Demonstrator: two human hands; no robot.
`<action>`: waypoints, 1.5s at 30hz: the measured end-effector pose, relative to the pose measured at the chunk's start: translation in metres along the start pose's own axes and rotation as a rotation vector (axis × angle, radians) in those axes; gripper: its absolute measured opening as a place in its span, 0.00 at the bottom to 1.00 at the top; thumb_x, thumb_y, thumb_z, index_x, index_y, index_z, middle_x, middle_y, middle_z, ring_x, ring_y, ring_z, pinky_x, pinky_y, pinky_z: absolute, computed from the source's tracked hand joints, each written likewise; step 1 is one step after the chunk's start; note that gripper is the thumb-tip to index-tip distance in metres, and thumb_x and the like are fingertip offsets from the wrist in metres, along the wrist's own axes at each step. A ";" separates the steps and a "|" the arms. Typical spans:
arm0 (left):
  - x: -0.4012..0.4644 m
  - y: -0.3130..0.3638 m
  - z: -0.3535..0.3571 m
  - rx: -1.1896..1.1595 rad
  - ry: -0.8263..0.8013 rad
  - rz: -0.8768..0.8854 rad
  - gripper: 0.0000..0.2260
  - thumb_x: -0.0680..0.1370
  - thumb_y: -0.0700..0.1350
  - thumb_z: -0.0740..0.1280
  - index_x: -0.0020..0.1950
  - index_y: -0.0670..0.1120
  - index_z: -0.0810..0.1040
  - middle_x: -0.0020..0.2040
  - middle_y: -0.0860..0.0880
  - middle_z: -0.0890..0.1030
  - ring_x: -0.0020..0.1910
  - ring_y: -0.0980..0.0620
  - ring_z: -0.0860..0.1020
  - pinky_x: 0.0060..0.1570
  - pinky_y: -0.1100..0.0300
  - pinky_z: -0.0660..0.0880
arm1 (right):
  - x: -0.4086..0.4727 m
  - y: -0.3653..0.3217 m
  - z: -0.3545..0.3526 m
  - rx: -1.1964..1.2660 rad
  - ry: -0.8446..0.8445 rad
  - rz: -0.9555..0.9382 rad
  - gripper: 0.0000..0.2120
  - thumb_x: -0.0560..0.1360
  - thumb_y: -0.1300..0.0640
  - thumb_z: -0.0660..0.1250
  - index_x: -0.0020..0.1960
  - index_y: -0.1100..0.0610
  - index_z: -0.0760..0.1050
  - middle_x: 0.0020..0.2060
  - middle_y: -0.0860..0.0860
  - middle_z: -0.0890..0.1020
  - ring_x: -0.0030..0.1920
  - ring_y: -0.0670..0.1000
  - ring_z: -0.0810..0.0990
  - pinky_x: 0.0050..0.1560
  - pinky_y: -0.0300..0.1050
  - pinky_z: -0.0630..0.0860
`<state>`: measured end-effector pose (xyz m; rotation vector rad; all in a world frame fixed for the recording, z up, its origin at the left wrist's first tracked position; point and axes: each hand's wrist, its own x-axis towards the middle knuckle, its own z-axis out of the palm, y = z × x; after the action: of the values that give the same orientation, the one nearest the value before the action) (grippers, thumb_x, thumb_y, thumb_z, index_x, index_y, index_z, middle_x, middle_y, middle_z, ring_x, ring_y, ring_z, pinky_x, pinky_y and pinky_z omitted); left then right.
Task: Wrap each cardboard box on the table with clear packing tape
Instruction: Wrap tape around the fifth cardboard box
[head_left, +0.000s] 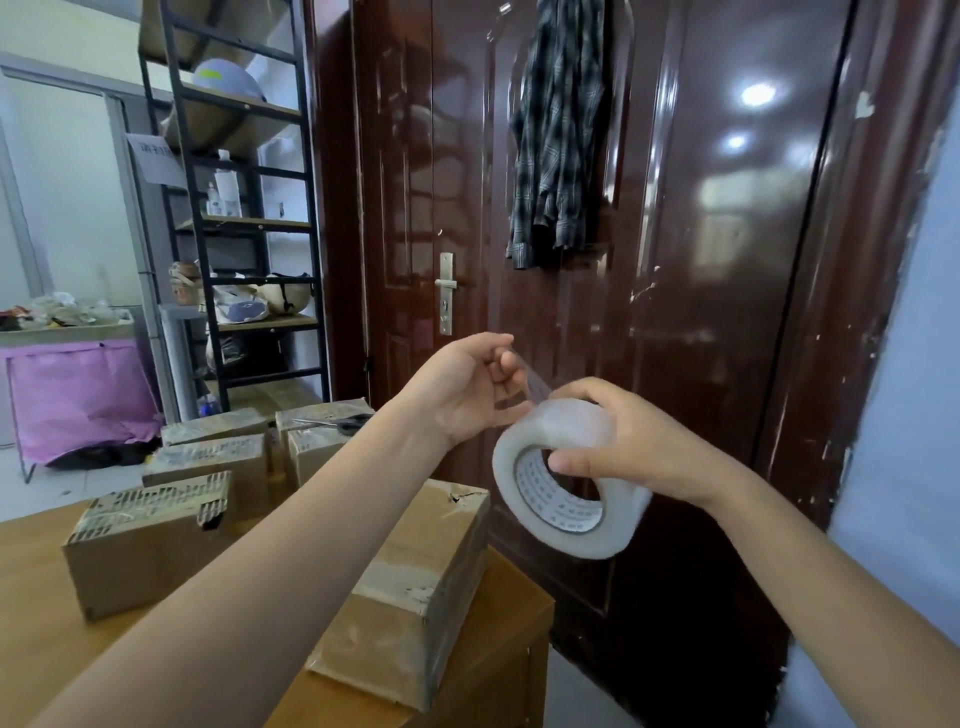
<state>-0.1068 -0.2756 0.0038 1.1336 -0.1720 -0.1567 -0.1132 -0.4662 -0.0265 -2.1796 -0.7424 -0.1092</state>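
Right hand (639, 447) gripping tape roll (563, 486), left hand (470, 389) pinching its free end (537, 382). Held above surface's (493, 670) right edge; nearest box (415, 592) directly below, long axis running away, closer to left hand.

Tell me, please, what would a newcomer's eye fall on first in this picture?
Likely the big roll of clear tape, held up mid-frame by the right hand while the left hand pinches its peeled end. Below lies a cardboard box at the wooden table edge, before a glossy brown door.
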 end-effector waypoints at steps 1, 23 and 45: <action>0.001 0.001 0.002 -0.051 0.030 -0.002 0.16 0.80 0.41 0.60 0.32 0.47 0.67 0.25 0.52 0.71 0.30 0.53 0.73 0.60 0.46 0.70 | -0.003 0.004 0.002 -0.038 0.043 -0.002 0.33 0.60 0.43 0.80 0.61 0.46 0.72 0.51 0.44 0.80 0.51 0.45 0.80 0.51 0.44 0.78; 0.018 0.017 -0.105 0.483 0.088 0.037 0.11 0.80 0.42 0.60 0.38 0.46 0.72 0.28 0.53 0.69 0.29 0.55 0.71 0.53 0.52 0.70 | 0.019 0.030 0.041 -0.279 0.649 -0.438 0.28 0.67 0.64 0.65 0.65 0.48 0.70 0.62 0.52 0.70 0.59 0.47 0.71 0.59 0.26 0.65; 0.037 -0.019 -0.211 1.034 -0.054 -0.150 0.11 0.77 0.47 0.67 0.41 0.40 0.72 0.34 0.46 0.69 0.32 0.52 0.68 0.39 0.60 0.68 | 0.016 0.039 0.046 -1.011 -0.319 -0.160 0.36 0.74 0.67 0.60 0.74 0.39 0.56 0.69 0.41 0.57 0.55 0.47 0.66 0.35 0.35 0.60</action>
<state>-0.0262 -0.1043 -0.0991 2.1758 -0.2231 -0.2414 -0.0863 -0.4446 -0.0779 -3.1321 -1.2208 -0.2671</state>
